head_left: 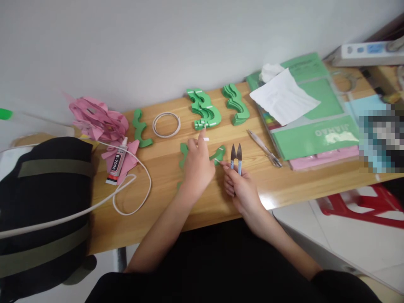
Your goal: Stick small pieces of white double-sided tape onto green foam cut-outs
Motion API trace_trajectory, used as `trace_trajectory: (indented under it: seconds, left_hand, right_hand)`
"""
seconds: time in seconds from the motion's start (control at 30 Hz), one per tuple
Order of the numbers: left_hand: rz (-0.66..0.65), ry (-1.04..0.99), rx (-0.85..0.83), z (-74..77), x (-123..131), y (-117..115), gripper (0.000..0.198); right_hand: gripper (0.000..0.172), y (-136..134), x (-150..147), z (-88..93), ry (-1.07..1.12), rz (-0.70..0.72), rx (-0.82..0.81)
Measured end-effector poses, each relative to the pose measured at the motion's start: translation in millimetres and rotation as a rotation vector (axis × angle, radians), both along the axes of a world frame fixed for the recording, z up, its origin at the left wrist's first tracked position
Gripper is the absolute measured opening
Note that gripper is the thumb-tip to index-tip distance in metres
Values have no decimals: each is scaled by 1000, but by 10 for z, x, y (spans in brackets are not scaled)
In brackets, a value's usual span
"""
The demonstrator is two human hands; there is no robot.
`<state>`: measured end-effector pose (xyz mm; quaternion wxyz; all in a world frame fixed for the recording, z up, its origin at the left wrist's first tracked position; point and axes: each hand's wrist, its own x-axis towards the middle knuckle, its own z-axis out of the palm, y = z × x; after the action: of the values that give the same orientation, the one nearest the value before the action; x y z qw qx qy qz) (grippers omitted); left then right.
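My left hand (198, 162) rests on a green wavy foam cut-out (218, 153) lying on the wooden table (164, 198), fingers curled, with a small white strip of tape (206, 139) at its fingertip. My right hand (241, 185) is closed round small blue-handled snips (236, 156), blades pointing up and slightly apart, just right of the cut-out. Behind my hands stand two stacks of the same green shapes (203, 108) (236, 104). A roll of double-sided tape (166, 124) and one single green shape (140, 128) lie to the left.
A glue tube (115, 162) lies on pink scraps beside a pink pile (97, 118). A white cable (132, 198) loops across the table. A black bag (44, 198) fills the left. Tweezers (264, 148), foam sheet packs (312, 126) and white paper (284, 97) lie right; a red stool (360, 206) stands below.
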<state>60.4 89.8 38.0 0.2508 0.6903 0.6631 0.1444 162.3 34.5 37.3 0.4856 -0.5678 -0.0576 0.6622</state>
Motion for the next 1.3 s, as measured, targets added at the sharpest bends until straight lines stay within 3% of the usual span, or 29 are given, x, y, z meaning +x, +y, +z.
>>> trace_trajectory:
  seconds: [0.67, 0.93, 1.1, 1.2, 1.3]
  left_hand:
    - [-7, 14, 65, -25, -12, -14, 90]
    - [-4, 84, 74, -14, 26, -22, 81]
    - [-13, 119, 78, -1, 36, -22, 79]
    - [-19, 120, 84, -12, 36, -34, 79]
    - [-15, 93, 96, -20, 24, -55, 81]
  right_hand:
    - [30, -49, -39, -1, -25, 5, -14]
    - [29, -37, -35, -14, -17, 4, -12]
    - [32, -92, 80, -3, -30, 69, -20]
    - [27, -138, 242, -28, -235, 149, 57]
    - [21, -120, 452, -107, -739, 280, 390]
